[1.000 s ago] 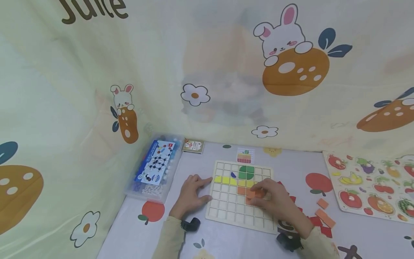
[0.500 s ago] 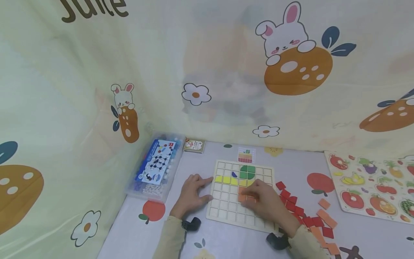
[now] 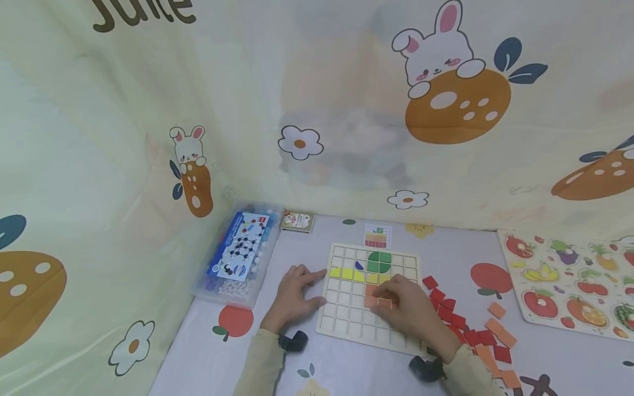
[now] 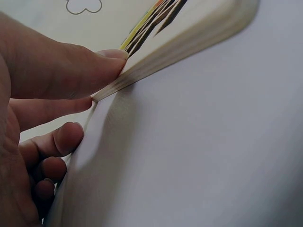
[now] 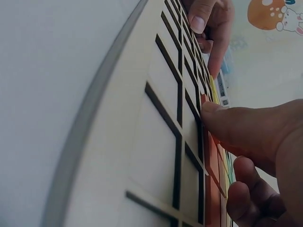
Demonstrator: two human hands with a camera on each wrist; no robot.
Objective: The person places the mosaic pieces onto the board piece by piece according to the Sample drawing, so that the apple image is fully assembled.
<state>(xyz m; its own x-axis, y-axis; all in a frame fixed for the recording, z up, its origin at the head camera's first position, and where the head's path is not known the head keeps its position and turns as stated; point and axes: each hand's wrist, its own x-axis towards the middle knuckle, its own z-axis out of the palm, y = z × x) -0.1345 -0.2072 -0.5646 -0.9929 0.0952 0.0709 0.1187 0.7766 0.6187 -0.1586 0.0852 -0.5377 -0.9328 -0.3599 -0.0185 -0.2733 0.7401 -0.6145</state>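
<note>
- The board (image 3: 342,312) is laid flat on the bench (image 3: 371,379), its rows slanted slightly nearer the person rightward (no longer axis can be made out).
- Its pale grid is partly filled with yellow, green, blue and orange tiles (image 3: 370,294).
- Its left edge is touched by the left hand (image 3: 291,296), thumb and forefinger spread.
- Orange is touched by the right hand's (image 3: 408,308) thumb; whether anything is pinched cannot be told.
- The box label's (image 3: 238,246) print is illegible.

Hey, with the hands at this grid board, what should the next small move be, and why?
Probably a gentle press by the right hand on the orange piece at its thumb: I can't tell whether that piece lies flush in the grid board. The left hand touches the board's edge, which may help hold it still.
</note>
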